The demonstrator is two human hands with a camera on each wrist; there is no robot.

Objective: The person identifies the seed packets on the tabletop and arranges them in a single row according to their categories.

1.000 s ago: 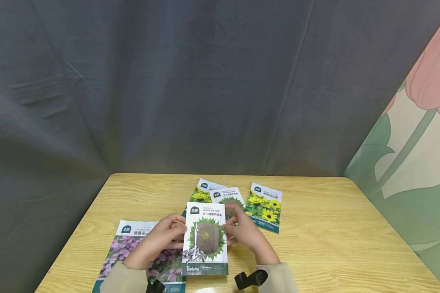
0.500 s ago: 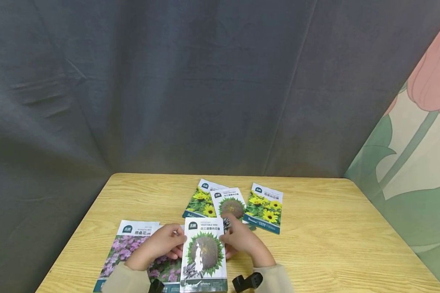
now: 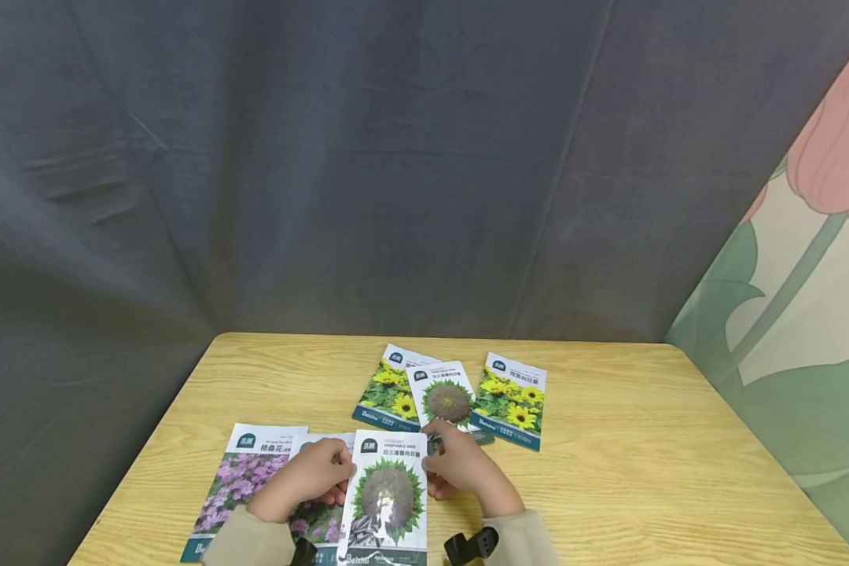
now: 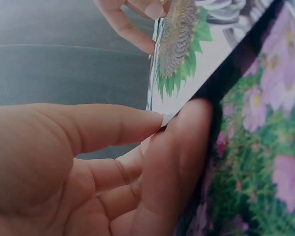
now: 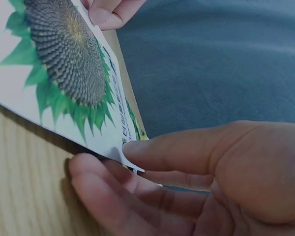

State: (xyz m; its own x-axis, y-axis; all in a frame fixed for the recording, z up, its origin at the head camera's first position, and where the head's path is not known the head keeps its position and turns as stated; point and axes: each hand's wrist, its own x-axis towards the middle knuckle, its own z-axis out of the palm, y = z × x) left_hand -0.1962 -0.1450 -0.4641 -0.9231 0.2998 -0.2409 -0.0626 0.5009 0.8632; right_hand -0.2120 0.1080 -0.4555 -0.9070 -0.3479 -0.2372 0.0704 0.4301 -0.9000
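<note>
The left grip pinches the left edge of a striped-sunflower seed packet, thumb on the printed face; the right grip pinches its right edge the same way. That packet lies at the near side of the bench, its left part overlapping a cosmos seed packet, with another cosmos packet further left. Beyond are a second striped-sunflower packet, lapping a yellow-sunflower packet, and another yellow-sunflower packet to the right.

Pulling unevenly could bow or crease the thin packet; sliding it could drag the cosmos packet beneath, and the right fingers could nudge the packet behind.

Glare whitens part of the held print, its bottom edge sits at the frame's limit, and whether it touches the bench cannot be told.
</note>
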